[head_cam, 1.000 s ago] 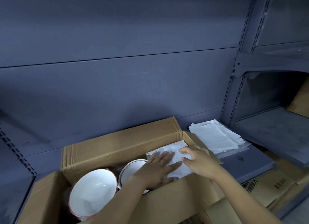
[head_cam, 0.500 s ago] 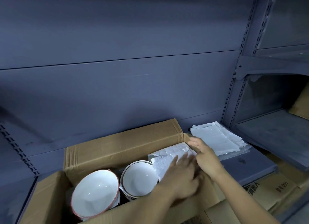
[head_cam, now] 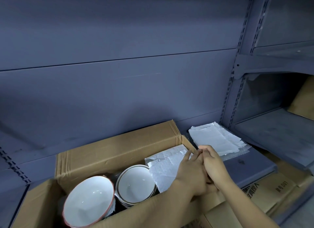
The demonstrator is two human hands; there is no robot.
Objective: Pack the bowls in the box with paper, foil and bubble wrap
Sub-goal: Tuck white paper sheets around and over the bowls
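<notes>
The left hand [head_cam: 190,173], fingers [head_cam: 190,157] straight, is now shifted onto the right end of the foil sheet [head_cam: 163,166] in the box [head_cam: 119,147], uncovering a bowl [head_cam: 136,181] still to be wrapped; the grasp of the right hand [head_cam: 212,163] cannot be determined.

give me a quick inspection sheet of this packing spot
surface: grey metal shelf carrying an open cardboard box
job's things: red-rimmed bowl tilted at the box's left; dark-rimmed bowls, seemingly stacked, beside it; crinkled white sheet at the box's right; wrapping sheets piled on the shelf right of the box
clutter: nothing seen
grippers: left hand over the white sheet, fingers straight; right hand against it, grip unclear
cables: nothing seen
surroundings: grey back panel; more cardboard boxes lower right
</notes>
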